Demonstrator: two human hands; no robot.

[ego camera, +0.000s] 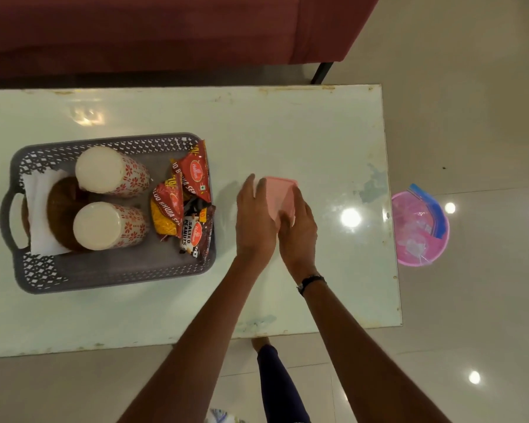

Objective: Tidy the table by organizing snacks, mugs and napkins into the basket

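Pink napkin lies on the bench right of the basket; we judge we are folding it, left hand flat, right hand pinching its edge. Next, it needs carrying into the basket beside the mugs.

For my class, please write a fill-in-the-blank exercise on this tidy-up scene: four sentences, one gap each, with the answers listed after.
1. The grey basket holds ____ mugs with red flower patterns.
2. Both hands are on a folded napkin whose colour is ____.
3. The dark snack packet in the basket is labelled salted ____.
4. The pink bin stands on the ____, beside the table.

Answers: two; pink; peanuts; floor
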